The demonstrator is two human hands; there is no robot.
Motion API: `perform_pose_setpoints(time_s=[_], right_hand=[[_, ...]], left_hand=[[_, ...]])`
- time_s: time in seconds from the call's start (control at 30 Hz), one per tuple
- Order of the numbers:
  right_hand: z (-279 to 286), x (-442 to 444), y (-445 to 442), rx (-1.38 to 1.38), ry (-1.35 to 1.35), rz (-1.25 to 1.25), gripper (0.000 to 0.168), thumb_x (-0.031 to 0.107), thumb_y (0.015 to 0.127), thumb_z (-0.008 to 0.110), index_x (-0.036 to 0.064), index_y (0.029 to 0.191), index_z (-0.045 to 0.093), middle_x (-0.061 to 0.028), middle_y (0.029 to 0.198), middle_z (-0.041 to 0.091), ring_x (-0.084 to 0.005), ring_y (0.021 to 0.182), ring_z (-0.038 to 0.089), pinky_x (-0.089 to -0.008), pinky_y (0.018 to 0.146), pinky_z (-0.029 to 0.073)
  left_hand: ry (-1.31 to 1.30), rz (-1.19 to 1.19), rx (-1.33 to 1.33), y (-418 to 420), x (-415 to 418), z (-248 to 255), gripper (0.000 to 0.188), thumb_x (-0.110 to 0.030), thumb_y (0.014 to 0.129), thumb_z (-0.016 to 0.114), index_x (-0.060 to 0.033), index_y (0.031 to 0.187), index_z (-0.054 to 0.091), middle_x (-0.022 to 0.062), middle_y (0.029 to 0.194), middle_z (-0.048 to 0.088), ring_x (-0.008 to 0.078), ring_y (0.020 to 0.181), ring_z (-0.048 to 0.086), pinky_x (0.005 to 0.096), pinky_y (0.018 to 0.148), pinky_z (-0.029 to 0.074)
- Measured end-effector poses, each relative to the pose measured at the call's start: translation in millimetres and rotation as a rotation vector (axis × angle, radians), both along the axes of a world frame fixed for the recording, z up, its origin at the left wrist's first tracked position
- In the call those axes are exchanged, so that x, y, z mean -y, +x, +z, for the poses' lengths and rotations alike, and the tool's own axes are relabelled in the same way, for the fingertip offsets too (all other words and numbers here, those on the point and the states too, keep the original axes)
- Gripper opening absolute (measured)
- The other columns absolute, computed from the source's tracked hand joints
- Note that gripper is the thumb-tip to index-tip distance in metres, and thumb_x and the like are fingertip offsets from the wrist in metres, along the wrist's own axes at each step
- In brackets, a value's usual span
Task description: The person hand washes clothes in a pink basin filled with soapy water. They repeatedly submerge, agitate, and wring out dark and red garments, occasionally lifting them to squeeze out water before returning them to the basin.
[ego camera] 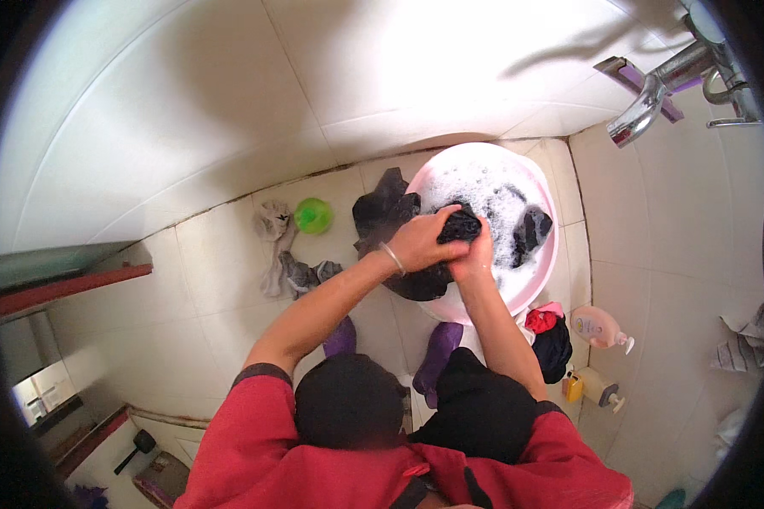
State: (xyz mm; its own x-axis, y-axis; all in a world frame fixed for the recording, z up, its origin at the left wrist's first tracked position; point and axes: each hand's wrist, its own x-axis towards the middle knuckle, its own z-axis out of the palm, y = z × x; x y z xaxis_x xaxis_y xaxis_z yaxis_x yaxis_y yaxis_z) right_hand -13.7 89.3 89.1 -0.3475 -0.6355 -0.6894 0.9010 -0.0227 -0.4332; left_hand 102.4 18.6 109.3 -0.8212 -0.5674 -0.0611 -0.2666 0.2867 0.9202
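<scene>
Over the left part of a pink basin (552, 254) of soapy water, my left hand (423, 242) and my right hand (474, 254) squeeze a bunched black cloth (459, 227) between them. More black cloth (385, 210) hangs over the basin's left side, passing beneath my hands and forearm. In the suds (471, 172), to the right of my hands, a wet dark cloth (532, 232) lies partly sunk. My fingers are curled around the bunched piece, and part of it is hidden by them.
Left on the tiled floor are a green plastic container (313, 215), a pale sock (274, 223) and grey cloths (302, 277). Right of the basin lie red and dark clothes (551, 343), a pink pump bottle (597, 327) and a beige pump bottle (598, 388). A chrome tap (640, 114) juts from the wall.
</scene>
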Motion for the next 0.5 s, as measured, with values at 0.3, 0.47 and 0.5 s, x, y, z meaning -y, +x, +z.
perform_pose_setpoints(time_s=[0.3, 0.47, 0.5], right_hand=[[85, 6, -92, -0.316, -0.27, -0.081, 0.035, 0.036, 0.083, 0.056, 0.004, 0.096, 0.061, -0.0078, 0.092, 0.064, -0.021, 0.084, 0.062, -0.0345, 0.078, 0.05], [64, 40, -104, -0.278, -0.127, -0.01, 0.03, 0.019, 0.075, 0.058, 0.004, 0.101, 0.057, -0.0079, 0.086, 0.064, -0.0231, 0.078, 0.06, -0.0333, 0.077, 0.048], [65, 47, -76, -0.639, -0.038, -0.163, 0.047, 0.015, 0.074, 0.057, 0.002, 0.116, 0.042, -0.0074, 0.083, 0.06, -0.0229, 0.073, 0.057, -0.0328, 0.075, 0.047]], left_hand=[[-0.025, -0.112, -0.048, 25, 25, 5, 0.042, -0.025, 0.069, 0.065, -0.0019, 0.103, 0.055, 0.0137, 0.083, 0.061, 0.0258, 0.072, 0.06, 0.0329, 0.065, 0.045], [1.196, 0.278, -0.647, -11, 28, 10, 0.058, -0.005, 0.066, 0.052, -0.0022, 0.122, 0.04, 0.0095, 0.093, 0.06, 0.0171, 0.079, 0.058, 0.0281, 0.071, 0.047], [1.286, 0.376, -0.769, -19, 32, 13, 0.055, -0.01, 0.069, 0.053, -0.0025, 0.122, 0.04, 0.0099, 0.093, 0.06, 0.0172, 0.077, 0.059, 0.0304, 0.071, 0.049]])
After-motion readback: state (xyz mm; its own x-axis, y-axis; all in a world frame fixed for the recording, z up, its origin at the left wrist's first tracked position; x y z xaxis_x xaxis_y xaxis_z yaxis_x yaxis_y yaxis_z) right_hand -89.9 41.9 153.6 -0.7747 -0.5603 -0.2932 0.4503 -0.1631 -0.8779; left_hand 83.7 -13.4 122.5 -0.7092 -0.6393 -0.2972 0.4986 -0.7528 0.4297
